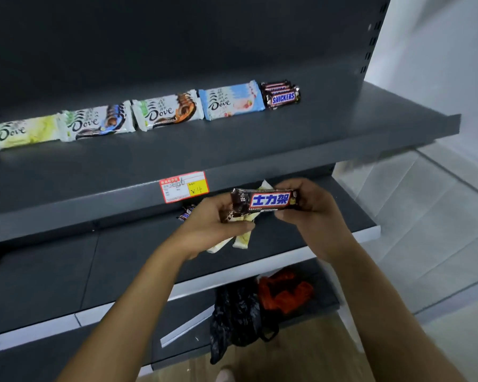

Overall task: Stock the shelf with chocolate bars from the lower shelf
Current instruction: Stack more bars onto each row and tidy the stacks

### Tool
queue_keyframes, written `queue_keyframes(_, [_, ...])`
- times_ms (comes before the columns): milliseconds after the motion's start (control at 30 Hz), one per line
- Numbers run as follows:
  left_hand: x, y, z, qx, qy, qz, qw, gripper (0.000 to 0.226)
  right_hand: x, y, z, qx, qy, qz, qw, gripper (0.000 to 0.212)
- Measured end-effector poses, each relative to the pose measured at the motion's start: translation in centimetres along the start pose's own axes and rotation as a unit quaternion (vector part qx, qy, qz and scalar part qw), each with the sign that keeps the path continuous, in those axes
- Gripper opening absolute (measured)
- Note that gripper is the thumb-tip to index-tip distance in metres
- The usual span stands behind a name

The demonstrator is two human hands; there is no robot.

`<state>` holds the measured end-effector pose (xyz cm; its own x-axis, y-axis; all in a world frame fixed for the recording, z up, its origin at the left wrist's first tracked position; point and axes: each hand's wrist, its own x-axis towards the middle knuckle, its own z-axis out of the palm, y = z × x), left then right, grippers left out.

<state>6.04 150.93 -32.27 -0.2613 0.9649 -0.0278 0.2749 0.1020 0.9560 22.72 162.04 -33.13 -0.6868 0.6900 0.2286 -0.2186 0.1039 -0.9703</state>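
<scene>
A brown Snickers bar [265,200] is held level in front of the lower shelf [66,271]; my right hand [312,213] pinches its right end. My left hand [218,220] grips its left end together with a bunch of pale Dove bars [242,238] that hang below the palm. On the upper shelf [232,144] lies a row of four Dove stacks, from yellow-green [20,132] at the left to light blue [231,102], then a Snickers stack [282,96] at the right end. One more small bar [186,212] lies on the lower shelf behind my left hand.
A red and yellow price tag [184,186] sticks to the upper shelf's front edge. On the bottom shelf sit a black plastic bag [238,312] and an orange bag [284,293]. A white wall [439,64] and pale floor lie to the right.
</scene>
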Motion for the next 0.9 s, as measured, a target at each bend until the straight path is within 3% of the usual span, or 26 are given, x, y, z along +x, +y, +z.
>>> queue_keyframes(200, [-2.7,3.3,-2.9,0.119,0.096,0.062,0.986,0.046,0.9,-3.7,2.5,0.025,-0.022,-0.056,0.998,0.034])
queue_keyframes(433, [-5.3,5.6,-8.2,0.319,0.232,0.105,0.913,0.055,2.5,-6.1,6.8,0.016,0.013,-0.056,0.998,0.038])
queue_keyframes(633, [-6.7,4.8,-13.6,0.408,0.264,0.144,0.862,0.053,4.9,-6.4,11.6,0.015,0.049,-0.055,0.997,0.038])
queue_keyframes(900, [-9.6,2.3,-22.7,0.462,0.287,0.118,0.831,0.05,8.3,-5.1,21.0,0.027,0.045,-0.051,0.997,0.039])
